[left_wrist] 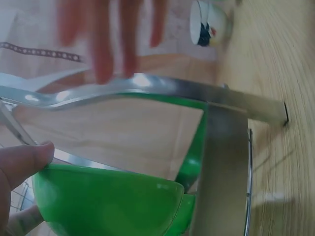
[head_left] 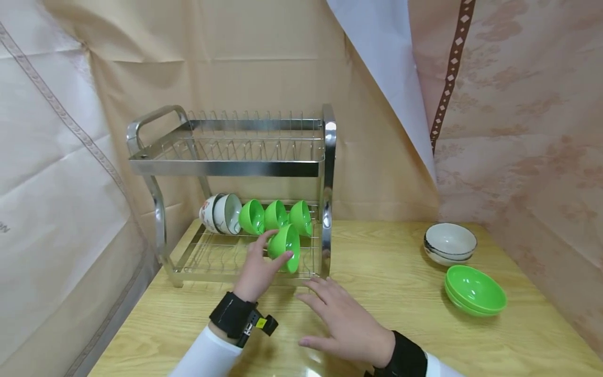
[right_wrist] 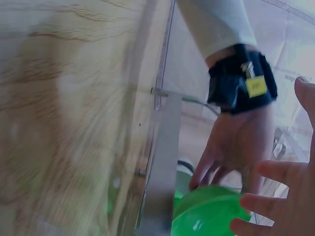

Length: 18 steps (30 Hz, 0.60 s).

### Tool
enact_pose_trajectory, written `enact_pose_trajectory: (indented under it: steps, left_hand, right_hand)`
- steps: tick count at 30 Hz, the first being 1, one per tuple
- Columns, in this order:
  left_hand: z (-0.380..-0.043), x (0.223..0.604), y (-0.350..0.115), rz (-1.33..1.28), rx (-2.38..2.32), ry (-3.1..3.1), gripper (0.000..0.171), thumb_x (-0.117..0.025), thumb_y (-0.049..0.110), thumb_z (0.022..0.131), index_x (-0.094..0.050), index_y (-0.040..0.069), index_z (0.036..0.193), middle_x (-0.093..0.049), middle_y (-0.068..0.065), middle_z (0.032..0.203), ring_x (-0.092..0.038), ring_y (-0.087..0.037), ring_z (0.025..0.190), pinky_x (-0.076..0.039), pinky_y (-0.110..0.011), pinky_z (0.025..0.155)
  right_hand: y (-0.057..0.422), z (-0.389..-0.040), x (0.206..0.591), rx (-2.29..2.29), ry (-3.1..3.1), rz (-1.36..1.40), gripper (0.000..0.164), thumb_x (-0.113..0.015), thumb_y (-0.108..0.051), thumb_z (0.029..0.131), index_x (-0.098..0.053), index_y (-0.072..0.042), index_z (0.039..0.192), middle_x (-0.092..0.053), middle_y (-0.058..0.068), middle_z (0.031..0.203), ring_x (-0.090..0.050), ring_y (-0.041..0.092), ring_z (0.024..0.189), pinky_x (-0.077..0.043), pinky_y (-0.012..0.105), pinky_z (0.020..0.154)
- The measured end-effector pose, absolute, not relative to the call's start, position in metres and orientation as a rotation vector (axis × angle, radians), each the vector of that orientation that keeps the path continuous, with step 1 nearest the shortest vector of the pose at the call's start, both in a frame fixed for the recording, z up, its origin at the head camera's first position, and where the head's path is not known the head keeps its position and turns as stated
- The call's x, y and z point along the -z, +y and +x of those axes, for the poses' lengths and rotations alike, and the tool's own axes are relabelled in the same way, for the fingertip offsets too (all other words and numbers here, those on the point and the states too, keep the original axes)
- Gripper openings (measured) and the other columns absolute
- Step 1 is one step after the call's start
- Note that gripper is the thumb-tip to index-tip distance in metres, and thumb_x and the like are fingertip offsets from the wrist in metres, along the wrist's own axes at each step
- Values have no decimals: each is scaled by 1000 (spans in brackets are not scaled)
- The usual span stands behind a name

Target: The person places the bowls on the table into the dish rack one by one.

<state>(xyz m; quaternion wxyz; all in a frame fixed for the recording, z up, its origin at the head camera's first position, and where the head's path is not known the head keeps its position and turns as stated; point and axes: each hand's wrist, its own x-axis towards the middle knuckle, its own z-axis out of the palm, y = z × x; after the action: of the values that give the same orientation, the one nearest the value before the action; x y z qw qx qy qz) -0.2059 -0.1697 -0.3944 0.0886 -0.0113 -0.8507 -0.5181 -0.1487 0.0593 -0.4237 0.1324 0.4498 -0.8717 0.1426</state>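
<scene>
On the pale, creased sheet (head_left: 61, 209) to my left, dark printed lettering (head_left: 4, 227) is cut by the head view's edge; only a final N seems legible. From my right wrist, faint letters (right_wrist: 295, 74) on pale sheeting look like "dea". The square yellow label (right_wrist: 256, 86) on my left wrist's black strap (right_wrist: 268, 69) bears marks too blurred to read.

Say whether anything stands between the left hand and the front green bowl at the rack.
Nothing visible: the left hand grips the front green bowl directly. Three more green bowls sit behind it.
</scene>
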Motion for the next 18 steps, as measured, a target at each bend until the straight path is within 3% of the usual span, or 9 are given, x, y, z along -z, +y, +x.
enact_pose_trajectory:
  steps: [7, 18]
  left_hand:
    - [-221, 404, -158, -2, 1457, -2572, 75, -75, 51, 84, -42, 31, 148, -40, -21, 136, -56, -36, 105, -55, -52, 79]
    - [-236, 420, -140, 14, 1449, -2597, 76, -79, 46, 81, -44, 29, 147, -40, -23, 131, -56, -33, 98, -56, -47, 76]
  right_hand:
    - [51, -151, 426, -352, -2460, 1339, 78, -52, -67, 91, -37, -21, 152, -32, 5, 158, -24, 24, 148, -26, 52, 117]
    - [54, -150, 427, -354, -2388, 1376, 74, -54, -63, 93, -36, -20, 152, -32, 5, 157, -33, 28, 143, -30, 55, 114]
